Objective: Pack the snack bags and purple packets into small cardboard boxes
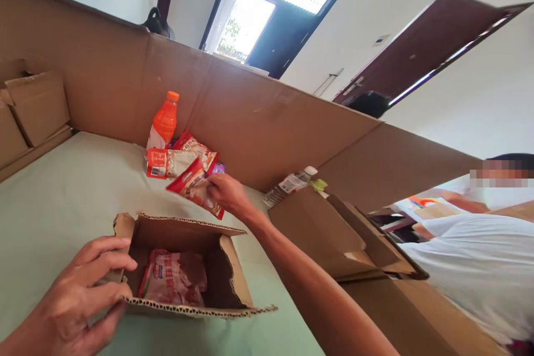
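My right hand (229, 194) is closed on a red-edged snack bag (195, 186), held above the table behind an open cardboard box (237, 270). My left hand (85, 286) grips the left flap and edge of that box. Inside the box a pink and red food packet (175, 278) lies flat. Near the cardboard wall stands an orange drink bottle (164, 122). Around its base lie a red and white packet (173, 163), another red snack bag (196, 147) and a purple packet (218, 168), partly hidden.
A tall cardboard wall (258, 117) runs behind the pale green table surface (54, 200). On the right a clear plastic bottle (292, 182) leans by a larger cardboard box (317, 228). More cardboard (39, 105) stands at left. People in white shirts (471, 250) are at right.
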Available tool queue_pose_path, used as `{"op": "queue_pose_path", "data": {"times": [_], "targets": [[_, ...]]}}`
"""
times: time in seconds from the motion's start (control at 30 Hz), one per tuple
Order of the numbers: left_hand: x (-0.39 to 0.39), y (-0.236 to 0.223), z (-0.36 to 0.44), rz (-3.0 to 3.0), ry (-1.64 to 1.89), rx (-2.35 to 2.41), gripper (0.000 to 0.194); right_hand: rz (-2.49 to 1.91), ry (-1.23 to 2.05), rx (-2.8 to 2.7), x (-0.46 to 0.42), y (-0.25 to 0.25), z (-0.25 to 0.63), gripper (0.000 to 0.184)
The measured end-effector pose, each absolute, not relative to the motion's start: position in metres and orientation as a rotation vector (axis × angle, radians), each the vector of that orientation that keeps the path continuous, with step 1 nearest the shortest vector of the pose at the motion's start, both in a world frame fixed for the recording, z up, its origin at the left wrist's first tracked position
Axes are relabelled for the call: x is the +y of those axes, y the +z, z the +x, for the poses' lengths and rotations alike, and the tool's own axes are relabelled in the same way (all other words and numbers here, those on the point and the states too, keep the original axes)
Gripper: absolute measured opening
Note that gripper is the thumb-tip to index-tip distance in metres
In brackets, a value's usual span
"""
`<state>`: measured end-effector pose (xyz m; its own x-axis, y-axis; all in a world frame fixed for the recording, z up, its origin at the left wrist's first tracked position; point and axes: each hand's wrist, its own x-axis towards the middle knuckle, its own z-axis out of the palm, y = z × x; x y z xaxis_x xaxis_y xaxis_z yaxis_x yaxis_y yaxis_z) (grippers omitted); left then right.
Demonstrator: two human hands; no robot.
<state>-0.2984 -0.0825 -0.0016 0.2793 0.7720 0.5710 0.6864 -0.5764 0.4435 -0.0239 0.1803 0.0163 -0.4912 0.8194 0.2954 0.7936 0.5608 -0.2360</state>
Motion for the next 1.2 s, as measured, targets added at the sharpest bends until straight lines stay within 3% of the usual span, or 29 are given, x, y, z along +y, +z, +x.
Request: {"op": "queue_pose_path", "data": {"times": [0.1, 0.27, 0.37, 0.53, 0.73, 0.9, 1.07, 1.2], "targets": [[-0.083, 0.0, -0.3, 2.532, 1.13, 1.34, 0.021, -1.255, 0.082, -2.12, 0.14, 0.055, 0.001, 0.021], [-0.085, -0.001, -0.3, 2.458, 1.22, 1.417, 0.022, -0.766, 0.373, -1.583, 0.053, 0.095, 0.004, 0.013], [-0.084, 0.0, -0.299, 2.518, 1.203, 1.369, 0.021, -0.724, 0.343, -1.867, 0.018, 0.09, -0.011, 0.003], [-0.085, 0.002, -0.297, 2.461, 1.191, 1.39, 0.022, -0.75, 0.165, -2.649, 0.012, 0.075, -0.02, 0.021], [-0.084, 0.002, -0.301, 2.569, 1.105, 1.391, 0.02, -0.88, 0.224, -3.312, 0.036, 0.096, -0.046, 0.017], [-0.085, 0.003, -0.296, 2.462, 1.173, 1.459, 0.024, -0.803, 0.186, -3.507, 0.04, 0.088, -0.084, 0.022], [-0.084, -0.001, -0.293, 2.428, 1.204, 1.469, 0.023, -0.834, 0.568, -3.567, 0.045, 0.067, -0.101, 0.03], [-0.085, -0.008, -0.295, 2.471, 1.293, 1.466, 0.02, -0.761, 0.649, -3.342, 0.051, 0.082, -0.077, 0.028]]}}
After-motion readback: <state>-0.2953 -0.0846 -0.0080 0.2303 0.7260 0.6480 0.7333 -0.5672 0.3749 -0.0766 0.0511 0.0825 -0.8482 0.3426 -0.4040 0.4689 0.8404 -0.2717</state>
